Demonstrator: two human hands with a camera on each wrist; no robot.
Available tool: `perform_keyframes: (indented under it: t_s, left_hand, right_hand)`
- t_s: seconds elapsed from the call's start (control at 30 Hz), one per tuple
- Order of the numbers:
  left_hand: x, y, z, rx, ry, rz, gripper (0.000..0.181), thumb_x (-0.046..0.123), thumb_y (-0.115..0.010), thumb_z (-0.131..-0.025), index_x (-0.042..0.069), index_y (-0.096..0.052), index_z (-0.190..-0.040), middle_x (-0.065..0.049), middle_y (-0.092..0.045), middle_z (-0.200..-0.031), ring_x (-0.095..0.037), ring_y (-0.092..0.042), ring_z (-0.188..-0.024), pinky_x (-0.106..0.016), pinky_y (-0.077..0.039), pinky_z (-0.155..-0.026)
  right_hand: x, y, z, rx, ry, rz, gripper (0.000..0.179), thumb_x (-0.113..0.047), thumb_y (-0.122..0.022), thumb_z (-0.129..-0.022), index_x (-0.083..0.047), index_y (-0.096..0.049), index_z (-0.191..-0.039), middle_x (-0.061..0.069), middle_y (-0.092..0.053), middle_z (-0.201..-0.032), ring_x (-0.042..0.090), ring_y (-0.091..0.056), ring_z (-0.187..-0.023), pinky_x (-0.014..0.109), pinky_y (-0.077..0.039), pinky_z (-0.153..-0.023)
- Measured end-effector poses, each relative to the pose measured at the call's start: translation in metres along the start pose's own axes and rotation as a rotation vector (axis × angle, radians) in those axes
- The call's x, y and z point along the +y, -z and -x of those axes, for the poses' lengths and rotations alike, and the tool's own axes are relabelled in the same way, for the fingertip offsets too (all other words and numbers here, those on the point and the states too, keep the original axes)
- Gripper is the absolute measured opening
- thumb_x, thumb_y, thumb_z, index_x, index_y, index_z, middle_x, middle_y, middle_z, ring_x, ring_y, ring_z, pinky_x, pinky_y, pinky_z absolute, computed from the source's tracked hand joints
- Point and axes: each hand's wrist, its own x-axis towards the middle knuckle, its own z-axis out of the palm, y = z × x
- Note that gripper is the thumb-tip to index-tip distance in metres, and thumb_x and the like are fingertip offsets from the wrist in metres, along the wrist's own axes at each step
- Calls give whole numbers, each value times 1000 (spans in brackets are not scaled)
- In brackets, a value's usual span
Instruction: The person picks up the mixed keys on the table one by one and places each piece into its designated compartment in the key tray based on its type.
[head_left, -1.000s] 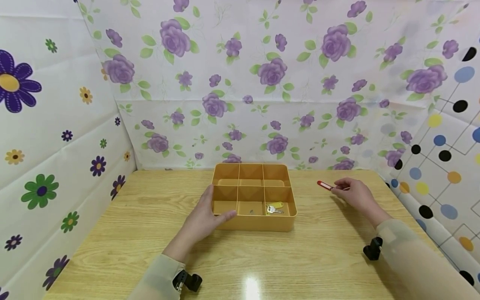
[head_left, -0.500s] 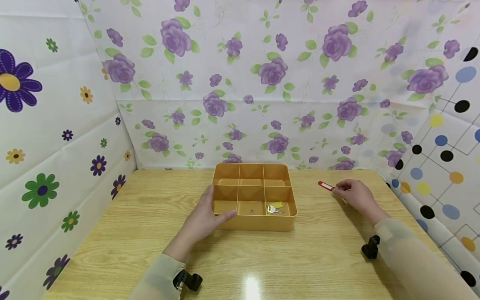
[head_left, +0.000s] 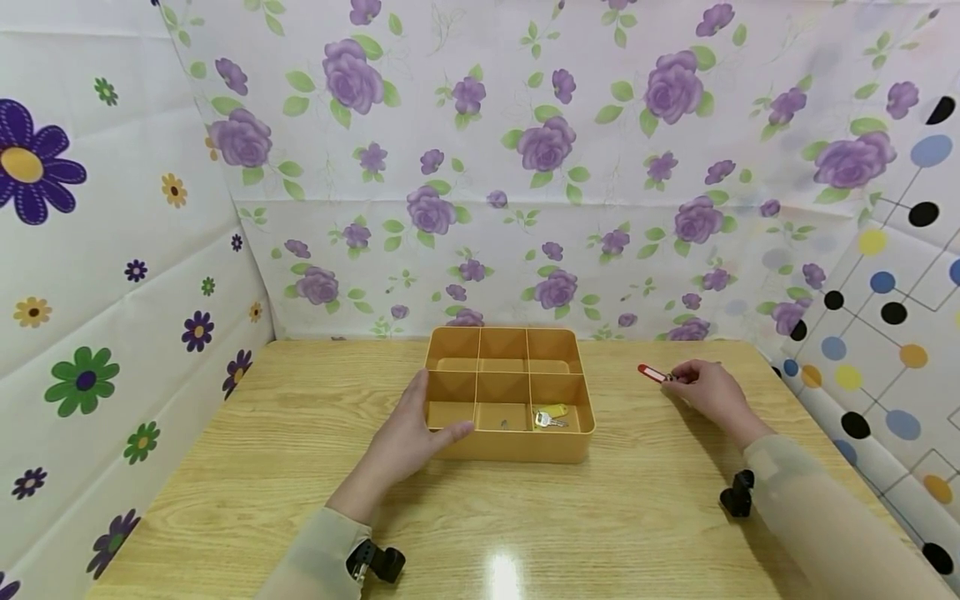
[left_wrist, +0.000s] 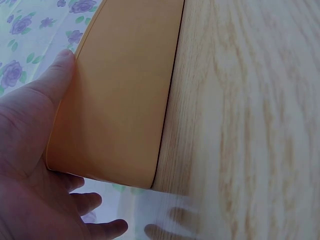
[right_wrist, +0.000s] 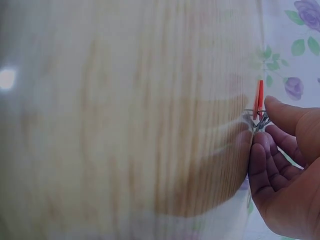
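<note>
A tan six-compartment organizer box (head_left: 510, 446) sits on the table. My left hand (head_left: 405, 433) rests around its near left corner, thumb along the front rim and fingers along the left side; the left wrist view shows these fingers loose and spread beside the box wall (left_wrist: 117, 100). Right of the box, my right hand (head_left: 708, 392) pinches a metal key ring with a red key tag (head_left: 651, 373) sticking out to the left. In the right wrist view, the red tag (right_wrist: 260, 95) stands above the fingertips; the key itself is mostly hidden.
A silver key (head_left: 550, 419) with a yellow tag (head_left: 553, 410) lies in the box's front right compartment. One small grey bit (head_left: 504, 423) lies in the front middle one. Flowered cloth (head_left: 480, 167) hangs behind the wooden table (head_left: 465, 525).
My right forearm has shifted slightly left and the red tag has moved a little to the right. The left hand and the box have stayed in place.
</note>
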Motion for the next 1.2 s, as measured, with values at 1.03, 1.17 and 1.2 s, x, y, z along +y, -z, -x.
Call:
perform_keyframes:
  t_s: [1.03, 1.17, 1.2]
  left_hand:
    - [0, 0, 1, -9, 5, 14, 127, 63, -79, -98, 2, -1, -177, -21, -8, -183, -45, -23, -164, -63, -28, -129]
    - [0, 1, 1, -8, 1, 16, 128, 65, -79, -97, 2, -1, -176, -21, -8, -183, -45, -22, -164, -64, -28, -129]
    - [0, 1, 0, -8, 1, 14, 128, 66, -78, -97, 2, -1, -176, -21, -8, -183, -45, -22, -165, -64, -27, -129]
  right_hand:
    - [1, -5, -8, -14, -43, 62, 36, -37, -76, -106, -2, -71, -116, 12, -72, -104, 29, -63, -88, 48, -49, -82]
    - [1, -5, -7, -10, -42, 70, 35, -36, -75, -107, -2, -71, -116, 13, -73, -104, 29, -64, -87, 49, -49, -82]
    - [1, -5, -7, -8, -41, 74, 35, -36, -75, -107, -1, -71, -115, 14, -73, -104, 29, -64, -87, 49, -49, -82]
